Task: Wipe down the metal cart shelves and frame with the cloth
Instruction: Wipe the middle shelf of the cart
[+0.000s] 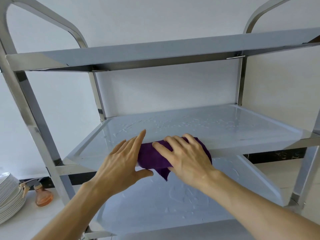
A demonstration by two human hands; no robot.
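Metal cart (43,129) fills the frame, three shelves visible. Purple cloth (152,156) lies bunched on the front edge of the middle shelf (207,129), centre of frame, one corner hanging down over the lip. Right hand (187,158) rests on top of the cloth, fingers (174,142) spread and only slightly bent, pressing it flat to the shelf, not wrapped round it. Left hand (121,163) is just left of the cloth, fingers straight and pointing up-right, its inner edge touching the cloth's left side, thumb (143,173) stretched out under the shelf lip; it grips nothing. Middle shelf surface shows wet streaks and droplets toward the back and right. Lower shelf (173,201), bottom centre, also has wet smears. Top shelf (155,51) runs across the upper part of the frame, seen from below its edge. Curved frame handles (52,16) in the upper left and upper right corners. Lower left of frame: stack of white plates (8,196) and an orange spray bottle (43,196) on a white bench (31,222). White wall behind.
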